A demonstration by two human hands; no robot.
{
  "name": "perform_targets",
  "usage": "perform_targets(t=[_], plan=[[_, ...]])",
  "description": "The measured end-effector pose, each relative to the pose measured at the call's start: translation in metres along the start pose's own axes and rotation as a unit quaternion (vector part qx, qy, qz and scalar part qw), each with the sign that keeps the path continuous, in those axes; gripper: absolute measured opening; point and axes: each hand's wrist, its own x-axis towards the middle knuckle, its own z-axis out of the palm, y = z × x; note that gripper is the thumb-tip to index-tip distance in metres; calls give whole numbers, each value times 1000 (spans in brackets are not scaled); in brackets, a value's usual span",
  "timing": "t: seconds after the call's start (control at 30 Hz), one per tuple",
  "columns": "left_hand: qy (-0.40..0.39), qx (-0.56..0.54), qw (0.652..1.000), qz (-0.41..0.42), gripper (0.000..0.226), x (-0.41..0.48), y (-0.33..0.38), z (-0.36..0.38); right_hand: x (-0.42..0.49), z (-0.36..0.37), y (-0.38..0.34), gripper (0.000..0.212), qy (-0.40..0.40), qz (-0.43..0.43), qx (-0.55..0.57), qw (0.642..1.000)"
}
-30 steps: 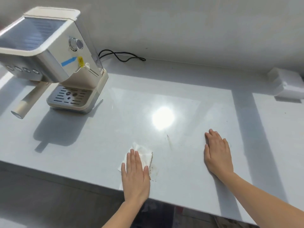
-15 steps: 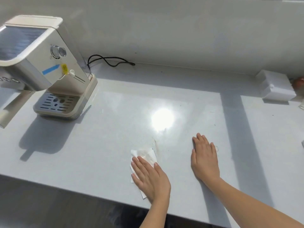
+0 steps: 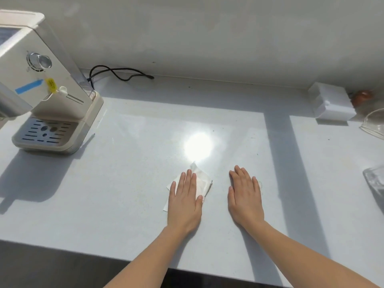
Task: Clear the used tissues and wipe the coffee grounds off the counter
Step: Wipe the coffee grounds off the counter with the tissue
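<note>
**Counter wipe: tissue under left palm, lower centre of frame**

Item 1. Left hand [image 3: 185, 199], lower centre. Flat, fingers extended and together, palm down, pressing a thin white crumpled paper tissue [image 3: 202, 180] against the counter. It pins the sheet with the palm and does not clench or pinch it.

Item 2. The tissue itself. Most of it lies beneath the left hand; its free part shows past the fingertips and to their right, one corner pointing toward the glare patch. Long axis runs roughly from lower left to upper right of the frame.

Item 3. Right hand [image 3: 245, 194], just right of the tissue. Spread flat on the bare surface, holding nothing, not touching the sheet. Judged a brace only; the left hand is the working one.

Item 4. Pale grey glossy counter [image 3: 128, 183], filling the middle of the frame. Coffee grounds cannot be made out near the hands; a few dark specks sit farther back, right of the glare. Judgement: any further stroke carries the tissue away from the body, toward upper right.

Item 5. Cream and silver espresso machine [image 3: 41, 96], upper left, well apart from the hands, with a black cord [image 3: 120, 72] behind.

Item 6. White rectangular plastic box [image 3: 330, 102], upper right, against the wall. Clear glassware [image 3: 374, 123], right edge.
</note>
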Motion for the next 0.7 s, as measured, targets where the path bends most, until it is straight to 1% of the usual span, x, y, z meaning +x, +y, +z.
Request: perform_targets(t=[0.1,0.17,0.23,0.3,0.37,0.43,0.47,0.53,0.57,0.63,0.67,0.7], plan=[[-48,11,991,124,64,-11,-13,-7,1,0,-1,47,6,-1,21,1000],[-82,27,979,187,63,-26,-19,-9,0,-2,-2,46,8,3,42,999],[-106,36,968,224,63,-42,-22,-9,0,-7,-4,46,-2,15,84,996],[-124,41,961,244,63,-55,-24,-8,1,-15,-8,44,-24,44,155,987],[-136,38,955,261,63,-68,-26,-6,-6,-27,-20,38,-36,100,262,959],[-133,16,955,266,63,-78,-27,-5,-26,-36,-40,32,-5,127,336,933],[-131,0,956,263,63,-82,-27,-6,-42,-38,-52,30,16,128,346,929],[-136,-32,957,254,64,-85,-26,-8,-80,-35,-75,30,35,121,329,936],[-142,-57,956,249,63,-85,-26,-9,-98,-31,-86,30,30,118,309,943],[-166,-152,947,229,59,-81,-25,-15,-125,-19,-107,31,9,113,276,954],[-190,-228,932,207,58,-78,-24,-20,-132,-13,-116,33,4,117,270,956],[-219,-326,905,163,58,-75,-23,-28,-135,-8,-125,35,10,135,267,954]])
